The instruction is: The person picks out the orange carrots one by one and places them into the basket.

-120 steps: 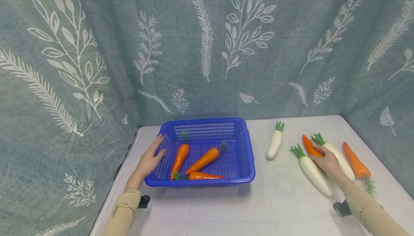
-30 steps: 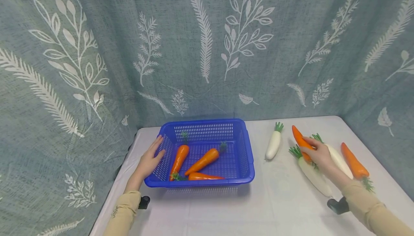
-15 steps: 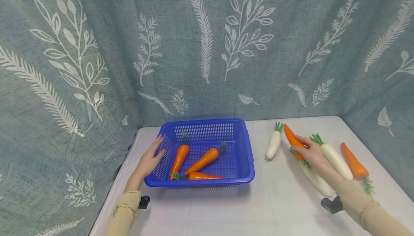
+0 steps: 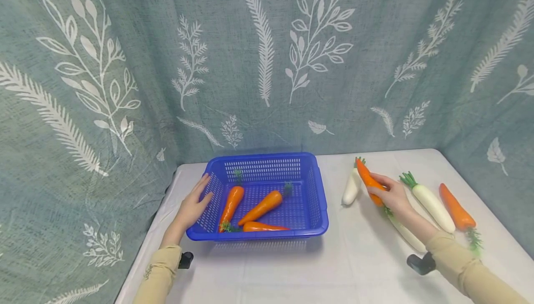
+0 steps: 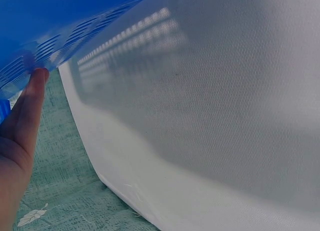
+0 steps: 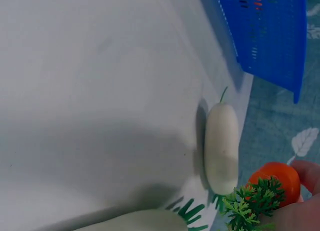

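The right hand (image 4: 393, 198) grasped an orange carrot (image 4: 367, 178) in its fingers, above the worktop (image 4: 267, 274); the left hand (image 4: 195, 207), fingers unclenched, touched the blue basket (image 4: 258, 236), well left of the carrot-holding fingers. Transfer was judged underway; the next move likely called for carrying leftward.

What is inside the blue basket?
The blue basket holds a left carrot, a middle carrot and a near carrot. Its near wall covers the near carrot's lower side; anything else low behind that wall cannot be seen.
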Demonstrator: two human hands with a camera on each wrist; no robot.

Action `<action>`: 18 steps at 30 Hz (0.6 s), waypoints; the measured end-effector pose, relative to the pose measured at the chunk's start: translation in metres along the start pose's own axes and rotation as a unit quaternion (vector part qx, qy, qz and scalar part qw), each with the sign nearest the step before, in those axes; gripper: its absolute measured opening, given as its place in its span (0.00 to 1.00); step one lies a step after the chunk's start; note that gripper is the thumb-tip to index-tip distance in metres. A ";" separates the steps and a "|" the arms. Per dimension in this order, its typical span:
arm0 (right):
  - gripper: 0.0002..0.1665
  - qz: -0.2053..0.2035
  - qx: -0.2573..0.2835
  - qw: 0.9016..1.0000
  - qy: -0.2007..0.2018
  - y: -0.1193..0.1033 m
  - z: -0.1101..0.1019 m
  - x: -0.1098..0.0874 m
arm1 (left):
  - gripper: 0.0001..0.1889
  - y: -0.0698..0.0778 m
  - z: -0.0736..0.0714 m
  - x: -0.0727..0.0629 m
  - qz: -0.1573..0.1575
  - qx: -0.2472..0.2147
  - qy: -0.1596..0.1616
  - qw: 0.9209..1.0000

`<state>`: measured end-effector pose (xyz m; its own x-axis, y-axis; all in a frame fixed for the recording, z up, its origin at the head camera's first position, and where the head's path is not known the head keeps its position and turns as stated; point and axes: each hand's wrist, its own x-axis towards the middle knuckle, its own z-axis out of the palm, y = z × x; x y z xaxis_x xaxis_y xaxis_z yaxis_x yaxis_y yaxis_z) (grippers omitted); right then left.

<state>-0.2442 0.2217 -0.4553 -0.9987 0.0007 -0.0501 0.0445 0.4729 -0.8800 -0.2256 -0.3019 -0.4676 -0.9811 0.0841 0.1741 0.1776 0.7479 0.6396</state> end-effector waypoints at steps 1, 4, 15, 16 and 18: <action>0.34 -0.002 0.003 1.000 0.000 -0.001 0.001 -0.001 | 0.29 0.000 0.000 0.000 0.000 0.002 -0.001 1.000; 0.34 -0.011 0.011 1.000 -0.002 -0.006 0.005 -0.002 | 0.29 0.000 0.000 0.000 -0.001 0.000 -0.002 1.000; 0.34 -0.003 0.032 0.999 -0.017 -0.019 0.015 -0.007 | 0.29 0.001 -0.001 -0.001 0.002 0.001 -0.003 1.000; 0.33 -0.004 0.033 0.999 -0.018 -0.019 0.016 -0.007 | 0.29 0.001 -0.001 -0.001 0.002 0.000 -0.003 1.000; 0.33 -0.009 0.038 0.999 -0.022 -0.021 0.018 -0.007 | 0.29 0.001 -0.001 -0.001 0.001 0.002 -0.004 1.000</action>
<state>-0.2373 0.1956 -0.4446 -0.9975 -0.0463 -0.0539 0.0305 0.4050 -0.9138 -0.2244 -0.3020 -0.4663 -0.9814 0.0901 0.1696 0.1789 0.7498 0.6370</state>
